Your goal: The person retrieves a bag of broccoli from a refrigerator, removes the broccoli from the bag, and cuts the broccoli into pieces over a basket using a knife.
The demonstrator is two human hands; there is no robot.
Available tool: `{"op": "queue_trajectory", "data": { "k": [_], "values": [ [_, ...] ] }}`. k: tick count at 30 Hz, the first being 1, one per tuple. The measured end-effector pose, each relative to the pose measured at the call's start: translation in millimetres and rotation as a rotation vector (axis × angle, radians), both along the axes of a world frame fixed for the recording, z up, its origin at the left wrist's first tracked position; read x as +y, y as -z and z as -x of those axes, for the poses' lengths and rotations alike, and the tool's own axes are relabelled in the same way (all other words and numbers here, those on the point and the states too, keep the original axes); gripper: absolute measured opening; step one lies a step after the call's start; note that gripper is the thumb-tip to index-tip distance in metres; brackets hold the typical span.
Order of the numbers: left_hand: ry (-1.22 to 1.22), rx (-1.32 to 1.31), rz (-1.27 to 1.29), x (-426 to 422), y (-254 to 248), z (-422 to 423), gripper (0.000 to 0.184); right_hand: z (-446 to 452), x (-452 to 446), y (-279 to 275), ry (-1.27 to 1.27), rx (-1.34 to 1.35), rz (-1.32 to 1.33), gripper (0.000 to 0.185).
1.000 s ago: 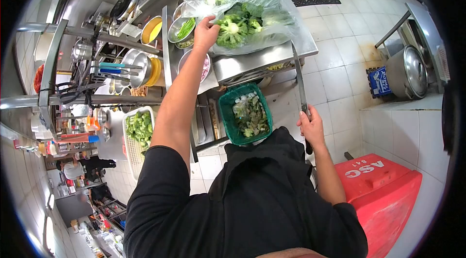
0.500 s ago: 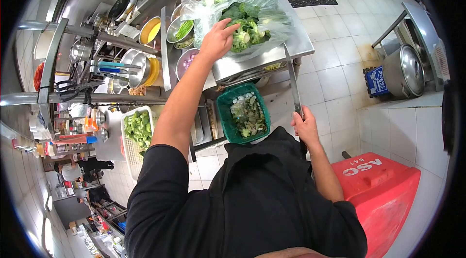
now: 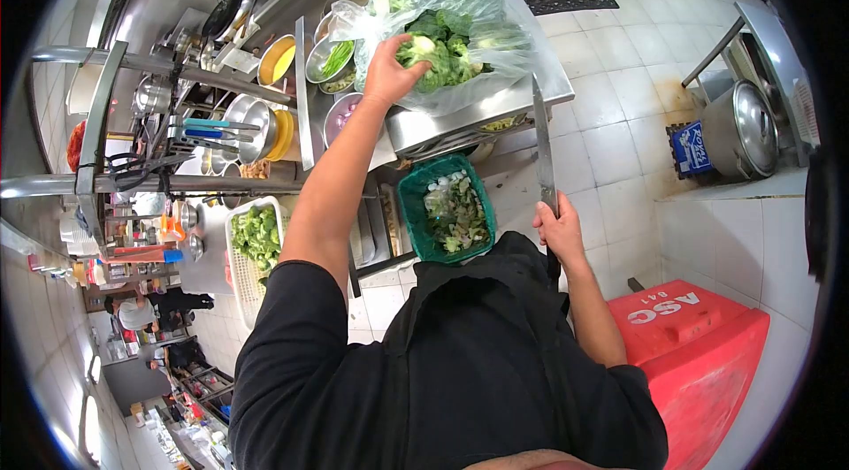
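A clear plastic bag (image 3: 504, 38) of broccoli lies opened on the steel table. Within its opening my left hand (image 3: 391, 72) has its fingers and thumb curled round the near side of a broccoli head (image 3: 424, 47), whose pale cut stem faces up. More dark green florets sit beside and behind it. At my right side, my right hand (image 3: 560, 229) is closed on the handle of a large knife (image 3: 542, 138). The long blade points forward, away from me, past the table's corner. Most of the handle is hidden by my fingers.
A green bin (image 3: 409, 221) with vegetable scraps stands below the steel table (image 3: 553, 72). To the left are a white basket (image 3: 246, 289) of cut broccoli, a bowl of chopped onion (image 3: 340, 114) and metal rails (image 3: 203, 184). A red container (image 3: 699, 355) is at right.
My left hand has turned, and its fingers have gone from reaching over the broccoli to curling round one head. The knife stays in my right hand, its blade slightly more upright in view.
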State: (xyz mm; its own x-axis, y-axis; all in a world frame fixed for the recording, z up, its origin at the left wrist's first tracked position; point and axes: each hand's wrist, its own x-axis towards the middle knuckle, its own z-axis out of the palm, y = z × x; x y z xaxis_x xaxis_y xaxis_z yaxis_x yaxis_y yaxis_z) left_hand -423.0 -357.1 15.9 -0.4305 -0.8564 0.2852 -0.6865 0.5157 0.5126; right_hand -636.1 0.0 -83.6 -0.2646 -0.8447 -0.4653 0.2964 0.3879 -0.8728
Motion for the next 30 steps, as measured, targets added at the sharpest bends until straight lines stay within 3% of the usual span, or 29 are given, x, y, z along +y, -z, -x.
{"op": "queue_trajectory", "data": {
  "k": [3,6,10,13,14,15,17,21,25,30],
  "values": [
    [-0.125,0.296,-0.161,9.0,-4.0,-11.4,0.061,1.3,-6.7,4.3,-0.016,-0.071,0.127,0.024],
    [-0.114,0.674,-0.302,49.6,-26.3,-18.4,0.053,-6.6,-28.9,-11.2,-0.015,-0.19,0.171,0.035],
    [-0.102,0.884,-0.391,120.1,-33.0,-35.1,0.051,-30.3,-74.5,-31.6,-0.139,-0.258,0.201,0.054],
    [-0.228,0.872,-0.661,180.0,-28.2,-55.8,0.059,-61.3,-102.6,-34.2,-0.288,-0.23,0.221,0.06],
    [-0.261,0.83,-0.566,200.6,-21.6,-63.0,0.058,-74.1,-106.5,-33.9,-0.342,-0.19,0.137,0.063],
    [-0.227,0.869,-0.645,213.6,-1.1,-79.6,0.057,-85.1,-109.7,-14.6,-0.416,-0.235,0.097,0.065],
    [-0.107,0.887,-0.581,246.2,9.2,-102.6,0.055,-122.1,-99.7,-30.1,-0.378,-0.264,0.12,0.064],
    [-0.233,0.894,-0.565,306.2,17.1,-160.8,0.054,-187.2,-65.8,-40.4,-0.47,-0.388,0.035,0.061],
    [-0.358,0.565,-0.248,353.3,16.3,-240.0,0.055,-259.9,-38.5,-57.9,-0.624,-0.392,0.038,0.054],
    [-0.521,0.777,-0.228,403.6,2.6,-342.8,0.06,-367.2,-19.8,-84.8,-0.79,-0.253,0.137,0.049]
  ]
}}
